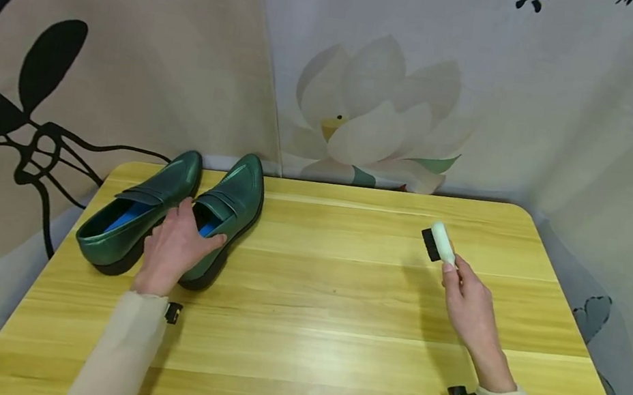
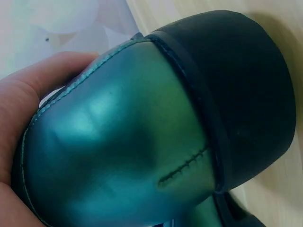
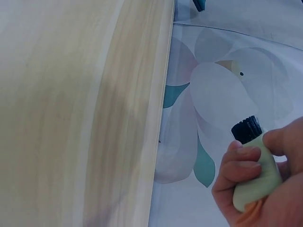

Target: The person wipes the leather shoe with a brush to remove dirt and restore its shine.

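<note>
Left hand (image 1: 174, 247): we grip one shoe (image 1: 236, 211).
Right hand (image 1: 471, 312): we hold the brush (image 1: 443, 241) over the table (image 1: 331, 338).
Other shoe (image 1: 138, 233): just beside.

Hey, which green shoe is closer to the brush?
The shoe on the right in the head view, standing between the brush and the other shoe.

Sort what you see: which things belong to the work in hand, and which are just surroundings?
Likely job items:
brush, in the right hand
green shoe gripped by the left hand
second green shoe beside it

Surroundings:
wooden table
printed backdrop
</note>
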`<action>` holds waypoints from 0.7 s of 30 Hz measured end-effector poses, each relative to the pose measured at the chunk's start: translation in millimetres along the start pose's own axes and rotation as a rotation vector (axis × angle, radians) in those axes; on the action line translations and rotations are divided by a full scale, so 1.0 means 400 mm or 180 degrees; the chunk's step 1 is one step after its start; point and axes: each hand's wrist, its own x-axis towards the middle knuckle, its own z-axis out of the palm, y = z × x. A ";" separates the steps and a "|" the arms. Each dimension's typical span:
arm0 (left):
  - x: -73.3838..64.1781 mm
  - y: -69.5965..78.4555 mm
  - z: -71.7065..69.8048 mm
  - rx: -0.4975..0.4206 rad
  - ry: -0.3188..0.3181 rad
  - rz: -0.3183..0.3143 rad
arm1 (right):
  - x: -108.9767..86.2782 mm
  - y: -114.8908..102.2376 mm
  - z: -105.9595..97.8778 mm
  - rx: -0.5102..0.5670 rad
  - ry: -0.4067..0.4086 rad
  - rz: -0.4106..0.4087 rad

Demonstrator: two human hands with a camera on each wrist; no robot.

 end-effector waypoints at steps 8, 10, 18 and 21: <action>0.031 -0.023 -0.013 0.0014 -0.0174 -0.0137 | -0.005 0.006 0.003 -0.0011 0.0038 -0.0004; 0.039 -0.022 -0.010 0.0005 -0.0226 -0.0163 | -0.005 0.006 0.001 -0.0011 0.0029 0.0001; 0.054 0.011 0.012 0.0058 -0.0213 -0.0238 | -0.003 0.004 -0.003 -0.0027 -0.0019 0.0052; 0.055 0.024 0.022 0.0112 -0.0172 -0.0233 | -0.004 0.006 -0.002 -0.0027 -0.0022 0.0055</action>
